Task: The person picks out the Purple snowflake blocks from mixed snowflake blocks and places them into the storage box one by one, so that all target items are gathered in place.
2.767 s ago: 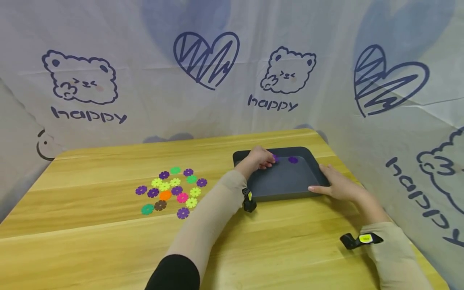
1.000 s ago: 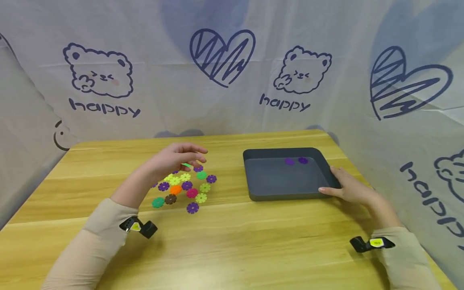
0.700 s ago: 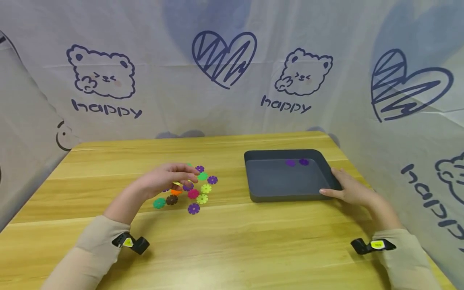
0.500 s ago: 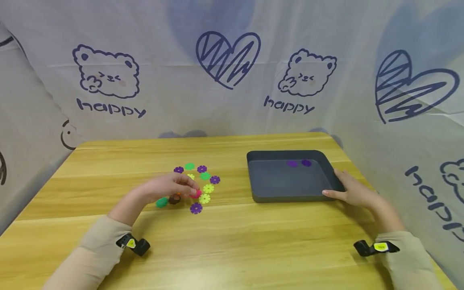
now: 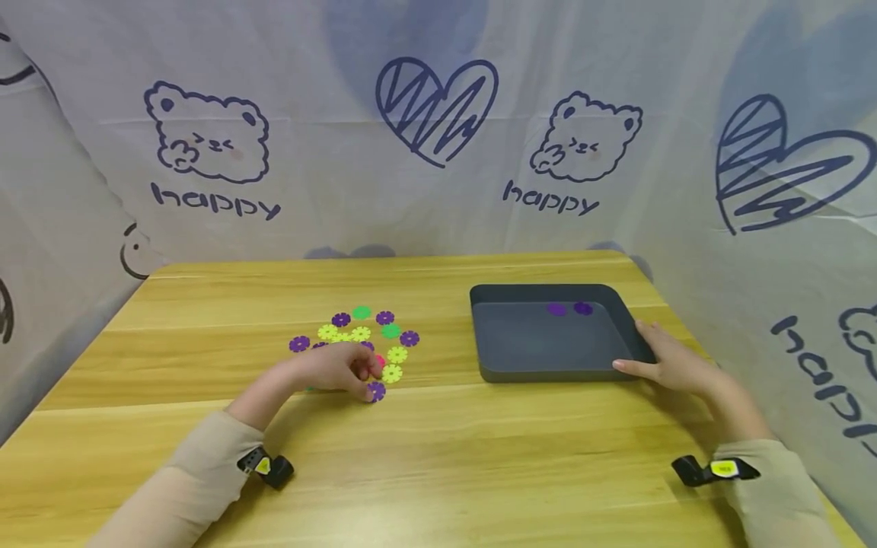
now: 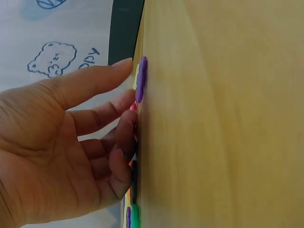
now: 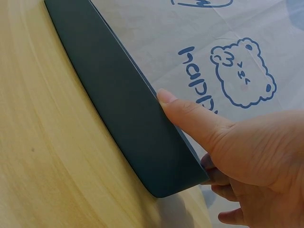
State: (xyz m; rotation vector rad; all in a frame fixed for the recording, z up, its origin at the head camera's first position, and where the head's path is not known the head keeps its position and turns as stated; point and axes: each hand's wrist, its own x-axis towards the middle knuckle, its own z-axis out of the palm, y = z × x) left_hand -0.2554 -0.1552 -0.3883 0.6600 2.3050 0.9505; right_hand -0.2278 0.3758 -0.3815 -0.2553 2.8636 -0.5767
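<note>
My left hand point(image 5: 339, 367) reaches down over a cluster of notched plastic snowflake discs on the table. Its thumb and index finger are spread beside a purple disc point(image 6: 142, 80), with a gap between their tips; the other fingers bend loosely. Yellow discs point(image 5: 397, 355), green discs point(image 5: 390, 331) and a pink disc point(image 5: 379, 363) lie around it, some hidden under the hand. My right hand point(image 5: 681, 367) grips the near right corner of a dark grey tray point(image 5: 548, 376), thumb on the front rim point(image 7: 164, 95) and fingers round the side. Two purple discs point(image 5: 583, 308) lie inside the tray, towards its back.
The wooden table point(image 5: 438, 457) carries the discs left of the middle and the tray on the right. A printed cloth point(image 5: 329, 152) hangs behind the table and along both sides. Each wrist wears a small black camera point(image 5: 277, 472).
My left hand has left the tray and come back left, then lowered onto the discs and shifted to the near purple one. The right hand stays on the tray. The head view has turned slightly left.
</note>
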